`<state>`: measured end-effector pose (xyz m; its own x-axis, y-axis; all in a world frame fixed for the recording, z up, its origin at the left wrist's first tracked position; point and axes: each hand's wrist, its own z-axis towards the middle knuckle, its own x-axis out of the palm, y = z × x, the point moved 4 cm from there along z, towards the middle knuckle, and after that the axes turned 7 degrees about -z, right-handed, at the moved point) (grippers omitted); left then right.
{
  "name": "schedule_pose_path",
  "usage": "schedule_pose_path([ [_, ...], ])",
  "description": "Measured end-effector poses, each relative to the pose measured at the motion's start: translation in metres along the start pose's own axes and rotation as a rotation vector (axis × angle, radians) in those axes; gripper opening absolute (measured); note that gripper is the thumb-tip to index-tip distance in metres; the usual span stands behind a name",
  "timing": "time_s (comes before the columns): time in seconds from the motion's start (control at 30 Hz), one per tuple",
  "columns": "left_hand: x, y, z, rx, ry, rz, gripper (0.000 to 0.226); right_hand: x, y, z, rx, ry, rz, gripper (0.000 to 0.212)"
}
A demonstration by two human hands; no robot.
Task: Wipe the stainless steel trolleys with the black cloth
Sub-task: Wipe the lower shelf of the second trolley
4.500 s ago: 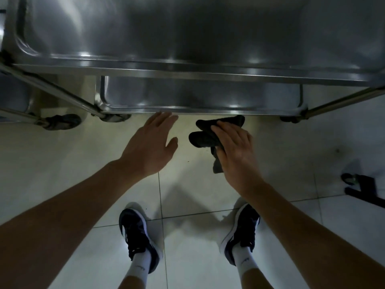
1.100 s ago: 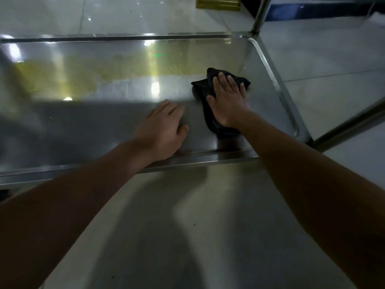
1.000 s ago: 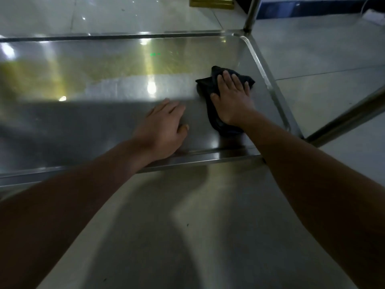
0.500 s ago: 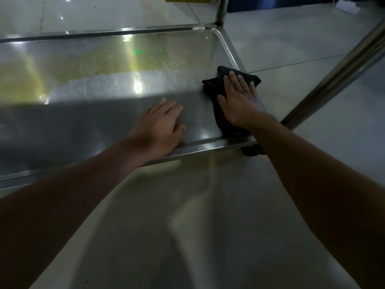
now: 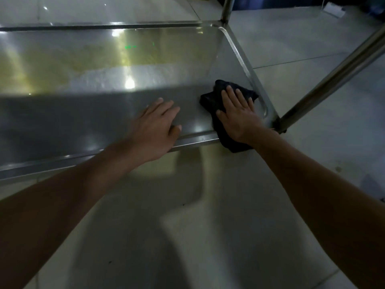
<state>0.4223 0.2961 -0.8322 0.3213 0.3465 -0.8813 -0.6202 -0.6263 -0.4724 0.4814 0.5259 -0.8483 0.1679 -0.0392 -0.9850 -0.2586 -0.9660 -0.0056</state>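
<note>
right hand (image 5: pixel 239 115): flat, fingers spread, pressing black cloth (image 5: pixel 225 105) onto trolley shelf (image 5: pixel 104 80), right of centre by corner, to wipe | left hand (image 5: pixel 156 128): flat, bracing shelf, centre frame

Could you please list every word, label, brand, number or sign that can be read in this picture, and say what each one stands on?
None can be read.
The trolley shelf, the black cloth and both hands, left hand and right hand, carry no lettering.
A green glint on the shelf is a reflection, too blurred to read as text.
A small pale object on the floor at the far right is too small to show any print.
</note>
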Motion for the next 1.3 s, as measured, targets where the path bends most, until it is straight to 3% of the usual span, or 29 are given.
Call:
schedule_pose_path([
  [0.23, -0.027, 0.033, -0.041, 0.031, 0.023, 0.059, 0.057, 0.0, 0.071, -0.014, -0.042, 0.018, -0.023, 0.064],
  [0.83, -0.08, 0.131, -0.139, -0.16, -0.007, 0.101, 0.058, -0.002, 0.266, -0.021, -0.271, -0.026, -0.09, 0.065],
  [1.07, -0.083, 0.125, -0.142, -0.21, -0.03, 0.11, 0.059, -0.003, 0.272, -0.022, -0.335, -0.016, -0.058, 0.065],
  [1.3, -0.076, 0.1, -0.125, -0.208, -0.056, 0.107, 0.056, -0.002, 0.237, -0.022, -0.325, -0.039, -0.042, 0.064],
])
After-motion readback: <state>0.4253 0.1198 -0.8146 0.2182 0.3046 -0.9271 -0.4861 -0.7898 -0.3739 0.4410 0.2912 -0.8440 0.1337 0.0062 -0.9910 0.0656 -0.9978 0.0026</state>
